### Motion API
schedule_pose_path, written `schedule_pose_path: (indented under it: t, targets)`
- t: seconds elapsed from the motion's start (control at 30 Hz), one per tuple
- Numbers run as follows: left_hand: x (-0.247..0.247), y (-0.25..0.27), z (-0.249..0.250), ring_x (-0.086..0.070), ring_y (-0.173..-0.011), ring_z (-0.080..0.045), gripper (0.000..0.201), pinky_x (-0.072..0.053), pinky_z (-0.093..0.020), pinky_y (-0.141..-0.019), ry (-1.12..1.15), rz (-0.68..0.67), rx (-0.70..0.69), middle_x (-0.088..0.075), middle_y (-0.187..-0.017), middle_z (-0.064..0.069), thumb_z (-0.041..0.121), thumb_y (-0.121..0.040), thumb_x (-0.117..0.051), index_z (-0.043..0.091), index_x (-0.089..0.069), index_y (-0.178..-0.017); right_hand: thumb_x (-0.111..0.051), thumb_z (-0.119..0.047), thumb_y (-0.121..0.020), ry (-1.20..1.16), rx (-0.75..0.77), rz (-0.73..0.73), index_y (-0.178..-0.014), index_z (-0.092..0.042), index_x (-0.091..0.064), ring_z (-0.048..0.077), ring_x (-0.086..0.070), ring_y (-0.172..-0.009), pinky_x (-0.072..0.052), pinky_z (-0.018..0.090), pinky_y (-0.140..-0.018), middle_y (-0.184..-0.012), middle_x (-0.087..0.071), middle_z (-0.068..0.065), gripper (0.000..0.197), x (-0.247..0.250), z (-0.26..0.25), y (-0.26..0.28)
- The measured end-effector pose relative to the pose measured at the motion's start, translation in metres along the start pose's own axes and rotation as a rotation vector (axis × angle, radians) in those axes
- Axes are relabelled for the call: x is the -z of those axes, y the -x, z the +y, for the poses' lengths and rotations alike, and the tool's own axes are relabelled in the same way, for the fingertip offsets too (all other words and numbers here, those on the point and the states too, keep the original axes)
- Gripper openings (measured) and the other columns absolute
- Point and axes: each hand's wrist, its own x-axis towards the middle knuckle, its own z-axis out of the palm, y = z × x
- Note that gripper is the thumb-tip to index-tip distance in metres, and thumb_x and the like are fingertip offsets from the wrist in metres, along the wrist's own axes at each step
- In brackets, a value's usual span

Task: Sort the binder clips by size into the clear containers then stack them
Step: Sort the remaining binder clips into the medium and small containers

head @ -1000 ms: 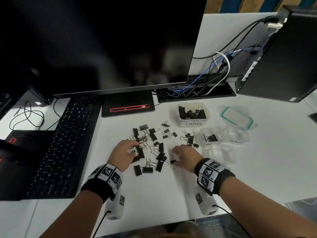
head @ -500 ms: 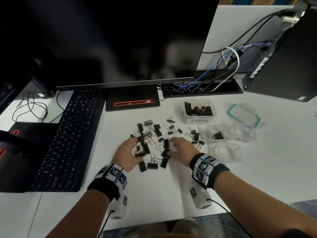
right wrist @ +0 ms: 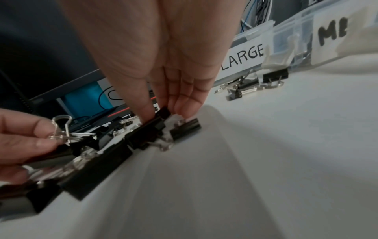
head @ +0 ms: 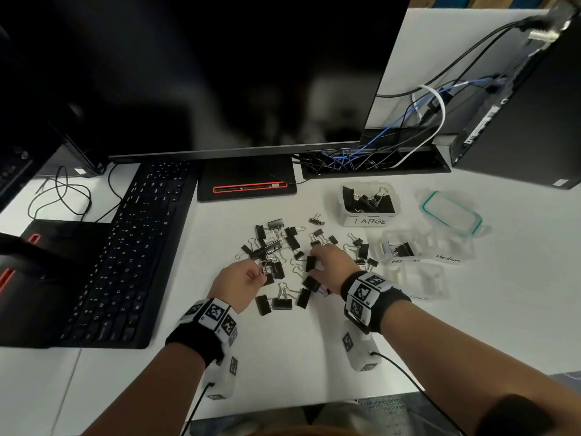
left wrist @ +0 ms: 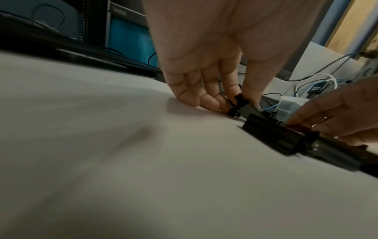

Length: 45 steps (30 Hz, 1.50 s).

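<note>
a person sits at a white counter [head: 471,309], sorting a scatter of black binder clips [head: 283,247] lying mid-counter. the left hand [head: 239,283] pinches a clip by its wire handles between thumb and fingers. the right hand [head: 333,262] has its fingers clamped on the body of another clip [head: 310,263]. toward the right edge sit the clear containers: the one labelled large [head: 369,204] holds several clips, the medium one [head: 408,250] one or two, the small one [head: 418,278] looks empty. the step in hand is picking; next, each held clip likely needs judging by size and carrying to its container. only the right wrist view shows the left hand's silver handles [right wrist: 63,129] clearly; only the head view shows all three containers.
</note>
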Motion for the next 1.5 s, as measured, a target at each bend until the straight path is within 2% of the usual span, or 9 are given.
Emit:
schedule_pose_path:
  t: [0.17,0.37,0.57,0.77,0.87,1.07,1.27,1.37,1.5]
  targets:
    - [0.001,-0.005,-0.002,-0.063,-0.089,-0.026,0.005,-0.050,-0.034,-0.087,0.094,0.019,0.045,-0.062,-0.084,-0.001,0.015,-0.087,-0.060,0.012,-0.058,-0.091,-0.060,-0.017,-0.086,-0.017,-0.054,-0.010,-0.122,-0.010,-0.053,0.025,-0.053,-0.107,-0.043,0.029,-0.090,-0.119,-0.052,0.010,0.037,0.003,0.001,-0.002]
    - [0.005,-0.005,0.000,-0.062,-0.093,-0.028,0.027,-0.052,-0.043,-0.090,0.241,-0.035,0.108,-0.061,-0.080,0.003,0.007,-0.084,-0.059,0.017,-0.059,-0.109,-0.061,-0.014,-0.083,-0.085,-0.101,0.040,-0.106,-0.009,-0.052,0.025,-0.059,-0.094,-0.052,0.035,-0.082,-0.104,-0.062,0.010,0.024,0.003,0.005,-0.002]
    - [0.011,-0.005,0.006,-0.061,-0.088,-0.023,0.027,-0.051,-0.041,-0.091,0.286,-0.025,0.132,-0.063,-0.083,0.003,0.005,-0.080,-0.063,0.019,-0.060,-0.103,-0.054,-0.009,-0.086,-0.118,-0.109,0.067,-0.104,-0.009,-0.053,0.027,-0.061,-0.092,-0.053,0.039,-0.084,-0.101,-0.065,0.012,0.017,0.007,0.010,-0.001]
    - [0.011,-0.003,0.008,-0.067,-0.081,-0.026,0.009,-0.056,-0.037,-0.080,0.346,0.005,0.126,-0.066,-0.086,0.000,0.013,-0.084,-0.064,0.019,-0.063,-0.090,-0.054,-0.010,-0.087,-0.152,-0.109,0.061,-0.104,-0.013,-0.056,0.022,-0.061,-0.092,-0.053,0.030,-0.080,-0.104,-0.065,0.008,0.018,0.007,0.015,0.002]
    - [0.013,-0.001,0.012,-0.064,-0.071,-0.018,0.005,-0.056,-0.028,-0.066,0.390,0.001,0.109,-0.065,-0.088,-0.002,0.013,-0.087,-0.061,0.015,-0.064,-0.091,-0.054,-0.010,-0.087,-0.141,-0.091,0.060,-0.104,-0.012,-0.057,0.021,-0.059,-0.089,-0.050,0.027,-0.076,-0.103,-0.064,0.007,0.017,0.009,0.015,0.005]
    - [0.017,0.001,0.014,-0.060,-0.065,-0.015,0.014,-0.054,-0.025,-0.059,0.386,0.013,0.077,-0.062,-0.082,0.000,0.013,-0.090,-0.055,0.022,-0.063,-0.083,-0.053,-0.011,-0.089,-0.147,-0.055,0.103,-0.108,-0.011,-0.059,0.019,-0.056,-0.081,-0.046,0.024,-0.072,-0.099,-0.064,0.009,0.020,0.013,0.014,0.010]
    - [0.022,-0.001,0.014,-0.059,-0.063,-0.017,0.013,-0.051,-0.028,-0.062,0.316,-0.006,0.066,-0.064,-0.077,-0.001,0.015,-0.089,-0.055,0.020,-0.066,-0.085,-0.054,-0.011,-0.088,-0.150,-0.027,0.115,-0.109,-0.010,-0.060,0.025,-0.062,-0.093,-0.050,0.030,-0.082,-0.102,-0.067,0.011,0.022,0.021,0.013,0.011]
    - [0.022,0.000,0.022,-0.063,-0.065,-0.014,0.013,-0.054,-0.022,-0.063,0.387,-0.024,0.049,-0.064,-0.081,-0.001,0.008,-0.088,-0.056,0.016,-0.066,-0.090,-0.055,-0.012,-0.088,-0.171,-0.041,0.124,-0.109,-0.012,-0.059,0.023,-0.061,-0.090,-0.049,0.027,-0.079,-0.099,-0.066,0.008,0.022,0.022,0.014,0.012]
    - [0.014,0.000,0.036,-0.065,-0.071,-0.017,0.013,-0.057,-0.031,-0.077,0.414,-0.058,0.036,-0.064,-0.081,0.000,0.007,-0.086,-0.061,0.013,-0.066,-0.096,-0.058,-0.012,-0.086,-0.193,-0.038,0.146,-0.104,-0.013,-0.059,0.018,-0.055,-0.081,-0.045,0.025,-0.073,-0.087,-0.060,0.002,0.019,0.028,0.015,0.015]
